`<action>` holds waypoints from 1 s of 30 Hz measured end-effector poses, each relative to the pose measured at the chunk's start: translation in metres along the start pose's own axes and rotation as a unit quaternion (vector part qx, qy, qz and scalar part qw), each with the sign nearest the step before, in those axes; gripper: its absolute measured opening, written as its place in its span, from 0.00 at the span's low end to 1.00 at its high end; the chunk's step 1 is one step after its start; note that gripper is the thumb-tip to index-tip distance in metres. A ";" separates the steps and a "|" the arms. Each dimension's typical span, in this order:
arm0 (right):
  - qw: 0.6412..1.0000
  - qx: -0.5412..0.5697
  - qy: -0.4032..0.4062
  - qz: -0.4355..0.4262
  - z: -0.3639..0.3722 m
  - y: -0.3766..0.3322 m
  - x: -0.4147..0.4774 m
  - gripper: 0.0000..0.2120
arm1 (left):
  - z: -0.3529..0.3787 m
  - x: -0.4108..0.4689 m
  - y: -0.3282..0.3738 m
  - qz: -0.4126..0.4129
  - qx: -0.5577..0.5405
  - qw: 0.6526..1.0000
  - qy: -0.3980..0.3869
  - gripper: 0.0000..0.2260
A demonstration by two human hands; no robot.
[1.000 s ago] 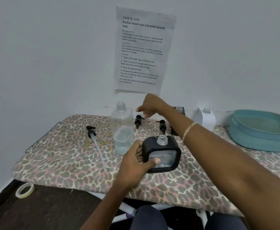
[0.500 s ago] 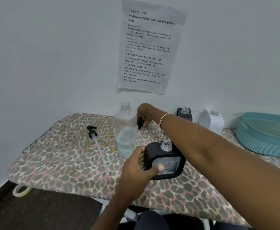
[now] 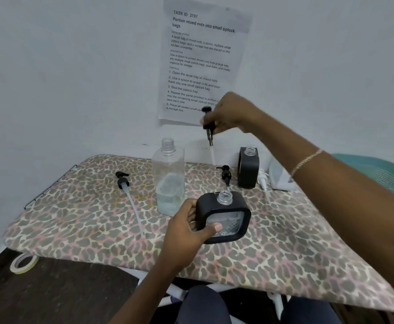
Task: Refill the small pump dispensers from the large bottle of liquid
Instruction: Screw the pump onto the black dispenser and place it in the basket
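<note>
My left hand (image 3: 189, 232) grips a square black dispenser (image 3: 225, 218) with an uncapped neck, standing near the table's front middle. My right hand (image 3: 229, 113) holds a black pump head (image 3: 208, 123) in the air above the table's back; its white tube hangs straight down. The large clear bottle (image 3: 169, 181), uncapped and about a third full, stands just left of the dispenser. A second black dispenser (image 3: 248, 168), also uncapped, stands at the back. Two more black pump heads lie on the table, one at the left (image 3: 122, 180), one behind the held dispenser (image 3: 225, 174).
The table has a leopard-print cover (image 3: 74, 218). A white dispenser (image 3: 279, 177) and a white pump (image 3: 262, 180) lie behind my right forearm. A teal basket (image 3: 383, 174) sits far right. A paper sheet (image 3: 203, 59) hangs on the wall. A tape roll (image 3: 24, 263) lies on the floor.
My right hand closed on a pump head at the back of the table and lifted it up, tube dangling. My left hand kept its hold on the dispenser.
</note>
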State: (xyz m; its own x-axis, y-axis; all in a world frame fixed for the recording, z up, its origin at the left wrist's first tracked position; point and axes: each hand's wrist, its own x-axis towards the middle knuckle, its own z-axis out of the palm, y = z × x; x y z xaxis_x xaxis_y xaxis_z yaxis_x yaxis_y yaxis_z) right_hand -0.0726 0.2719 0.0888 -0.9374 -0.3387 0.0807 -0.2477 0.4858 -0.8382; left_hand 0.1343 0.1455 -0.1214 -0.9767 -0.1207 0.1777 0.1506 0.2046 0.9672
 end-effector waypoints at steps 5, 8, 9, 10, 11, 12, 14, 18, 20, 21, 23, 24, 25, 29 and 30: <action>0.982 0.122 0.054 -0.136 -0.044 -0.002 -0.092 0.13 | 0.008 -0.001 0.004 -0.019 -0.009 1.000 -0.005 0.22; 0.973 0.148 0.078 -0.162 -0.044 0.016 -0.135 0.08 | 0.013 -0.003 0.009 -0.019 -0.010 1.000 -0.009 0.21; 0.971 0.150 0.087 -0.165 -0.042 0.024 -0.145 0.08 | 0.014 -0.004 0.010 -0.018 -0.011 1.000 -0.010 0.21; 0.970 0.147 0.098 -0.165 -0.040 0.031 -0.153 0.09 | 0.016 -0.005 0.011 -0.018 -0.013 1.000 -0.011 0.21; 0.970 0.144 0.109 -0.163 -0.038 0.037 -0.160 0.10 | 0.017 -0.006 0.012 -0.018 -0.014 1.000 -0.013 0.21; 0.970 0.142 0.116 -0.162 -0.037 0.042 -0.166 0.10 | 0.018 -0.007 0.013 -0.018 -0.014 1.000 -0.014 0.21; 0.970 0.131 0.124 -0.165 -0.035 0.049 -0.175 0.07 | 0.020 -0.009 0.013 -0.018 -0.015 1.000 -0.017 0.22; 0.968 0.117 0.143 -0.172 -0.033 0.062 -0.183 0.05 | 0.021 -0.010 0.015 -0.013 -0.012 1.000 -0.020 0.22; 0.964 0.125 0.161 -0.173 -0.035 0.065 -0.183 0.06 | 0.022 -0.011 0.016 -0.012 -0.012 1.000 -0.023 0.22; 0.961 0.130 0.170 -0.176 -0.036 0.065 -0.184 0.07 | 0.023 -0.011 0.016 -0.011 -0.011 1.000 -0.025 0.22; 0.957 0.136 0.181 -0.180 -0.038 0.065 -0.184 0.08 | 0.025 -0.011 0.017 -0.008 -0.011 0.999 -0.029 0.21; 0.957 0.135 0.180 -0.181 -0.039 0.065 -0.184 0.08 | 0.025 -0.012 0.018 -0.006 -0.012 0.999 -0.029 0.21; 0.958 0.132 0.176 -0.182 -0.039 0.065 -0.184 0.07 | 0.026 -0.012 0.019 -0.004 -0.012 1.000 -0.029 0.20; 0.966 0.120 0.144 -0.178 -0.032 0.069 -0.187 0.08 | 0.028 -0.010 0.022 -0.001 -0.021 0.999 -0.027 0.22; 0.968 0.120 0.137 -0.174 -0.029 0.071 -0.188 0.08 | 0.028 -0.010 0.023 0.000 -0.024 0.999 -0.026 0.22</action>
State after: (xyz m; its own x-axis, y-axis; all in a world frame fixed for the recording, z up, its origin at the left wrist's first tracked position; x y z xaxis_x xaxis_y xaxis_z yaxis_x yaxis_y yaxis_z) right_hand 0.0792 0.3938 0.0298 -0.8453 -0.2050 0.4933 -0.5270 0.1680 -0.8331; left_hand 0.1431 0.1791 -0.1062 -0.9830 -0.0694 0.1699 0.1572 0.1586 0.9747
